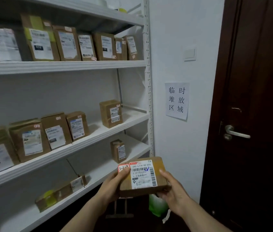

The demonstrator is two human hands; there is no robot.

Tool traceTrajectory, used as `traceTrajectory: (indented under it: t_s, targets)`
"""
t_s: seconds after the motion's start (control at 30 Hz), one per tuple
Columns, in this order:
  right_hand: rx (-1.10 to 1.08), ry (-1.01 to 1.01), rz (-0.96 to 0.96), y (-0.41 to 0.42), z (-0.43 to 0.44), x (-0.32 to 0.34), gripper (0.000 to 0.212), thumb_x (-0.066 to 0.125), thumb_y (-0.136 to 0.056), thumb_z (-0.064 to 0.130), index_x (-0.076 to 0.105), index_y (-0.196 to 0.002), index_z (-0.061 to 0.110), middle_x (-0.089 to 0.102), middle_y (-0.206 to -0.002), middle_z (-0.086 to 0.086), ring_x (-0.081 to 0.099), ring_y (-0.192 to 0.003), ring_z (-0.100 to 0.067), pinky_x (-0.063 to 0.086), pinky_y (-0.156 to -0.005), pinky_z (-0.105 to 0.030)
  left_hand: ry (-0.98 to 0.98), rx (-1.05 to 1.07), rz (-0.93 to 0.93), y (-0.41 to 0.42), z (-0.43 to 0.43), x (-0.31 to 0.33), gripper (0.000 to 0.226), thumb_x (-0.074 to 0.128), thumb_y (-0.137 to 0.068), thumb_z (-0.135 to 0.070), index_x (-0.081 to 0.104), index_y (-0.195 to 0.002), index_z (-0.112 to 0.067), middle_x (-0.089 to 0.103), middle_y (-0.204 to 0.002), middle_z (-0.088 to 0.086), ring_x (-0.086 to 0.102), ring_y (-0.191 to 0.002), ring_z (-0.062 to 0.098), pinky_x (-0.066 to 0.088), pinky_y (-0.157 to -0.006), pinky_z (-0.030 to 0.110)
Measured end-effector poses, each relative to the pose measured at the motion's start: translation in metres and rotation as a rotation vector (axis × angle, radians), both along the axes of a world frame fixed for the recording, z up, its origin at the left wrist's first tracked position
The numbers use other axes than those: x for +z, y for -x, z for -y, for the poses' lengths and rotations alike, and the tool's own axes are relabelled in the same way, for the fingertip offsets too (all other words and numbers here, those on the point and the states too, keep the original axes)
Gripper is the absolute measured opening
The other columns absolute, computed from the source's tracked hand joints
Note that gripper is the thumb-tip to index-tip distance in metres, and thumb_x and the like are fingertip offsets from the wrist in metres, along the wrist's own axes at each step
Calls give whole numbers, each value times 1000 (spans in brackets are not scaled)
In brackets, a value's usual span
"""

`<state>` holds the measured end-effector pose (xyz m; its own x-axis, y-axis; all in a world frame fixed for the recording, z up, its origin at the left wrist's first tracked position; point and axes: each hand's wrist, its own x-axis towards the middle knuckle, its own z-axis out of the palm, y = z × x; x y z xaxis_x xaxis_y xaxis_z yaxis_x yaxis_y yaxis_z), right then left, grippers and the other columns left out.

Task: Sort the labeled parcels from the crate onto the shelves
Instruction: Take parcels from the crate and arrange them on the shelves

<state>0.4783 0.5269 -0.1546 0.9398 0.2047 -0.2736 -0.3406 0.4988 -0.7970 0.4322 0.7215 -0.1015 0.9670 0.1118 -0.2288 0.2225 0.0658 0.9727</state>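
Labels on the shelved parcels (68,43) are too blurred to read.

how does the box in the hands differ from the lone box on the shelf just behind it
The held box lies flat, label up, in the left hand and right hand; the shelf box stands upright, untouched. The held box looks wide and flat, the shelf box narrow and tall. The held box's sticker reads 3-2-9; the shelf box's markings are too blurred. Both are brown cardboard with white labels.
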Motion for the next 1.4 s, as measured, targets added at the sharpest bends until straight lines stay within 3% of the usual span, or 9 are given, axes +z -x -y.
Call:
traceTrajectory:
  t_s: [0.4,0.6,0.77,0.83,0.93,1.03,1.13,1.23,1.4]
  targets:
    - [105,56,-30,-235,31,-1,66,77,-56,36,61,-115,10,71,-102,-18,62,-104,-33,50,-94,-43,-9,124,-23,-214,39,0,36,64,-83,-44,65,-108,-18,75,-91,1,70,-78,11,51,-51,19]
    - [205,85,-32,-347,37,21,44,62,-82,22,58,-122,4,69,-101,-16,64,-85,-22,50,-65,-31,-55,155,48,-304,46,11,24,65,-86,-33,64,-109,-25,71,-103,-1,67,-81,3,49,-57,16]
    - [273,275,-15,-422,22,22,64,49,-79,69,66,-114,18,69,-109,-11,62,-101,-25,47,-71,-34,-150,172,89,-366,29,11,72,81,-71,-33,51,-136,-25,68,-114,-1,65,-97,6,55,-77,16]
    - [275,335,-36,-445,11,29,70,51,-67,79,64,-109,24,69,-105,-10,61,-100,-27,49,-75,-37,-203,166,118,-394,19,11,71,80,-73,-23,50,-137,-22,70,-110,-1,65,-96,5,53,-82,15]
    - [210,299,-46,-479,-11,39,65,67,-67,67,66,-108,17,72,-97,-14,66,-94,-30,52,-85,-43,-224,120,172,-431,10,17,68,77,-75,-8,49,-137,-14,69,-112,2,65,-100,10,52,-83,14]
    - [166,259,-44,-517,-33,49,59,72,-72,49,64,-114,8,72,-92,-15,70,-79,-29,58,-74,-41,-253,157,186,-460,-7,22,60,71,-80,-4,49,-135,-15,65,-110,2,61,-94,10,52,-74,12]
    - [75,270,15,-551,-49,61,34,68,-83,34,61,-107,11,67,-81,-13,68,-56,-21,58,-53,-31,-414,395,174,-486,-37,17,26,58,-91,-12,64,-116,-15,65,-107,5,59,-89,12,51,-79,25]
    - [5,344,64,-586,-72,61,33,66,-83,39,62,-106,16,68,-81,-10,67,-60,-20,57,-58,-31,-567,695,128,-496,-66,7,15,52,-92,-10,64,-97,-18,64,-94,0,58,-81,11,43,-63,19]
    - [-2,365,117,-639,-115,59,26,62,-87,34,54,-107,20,65,-74,-6,64,-58,-17,56,-59,-29,-671,869,9,-509,-112,-6,41,61,-88,-14,53,-127,-5,61,-117,12,57,-102,26,44,-86,35]
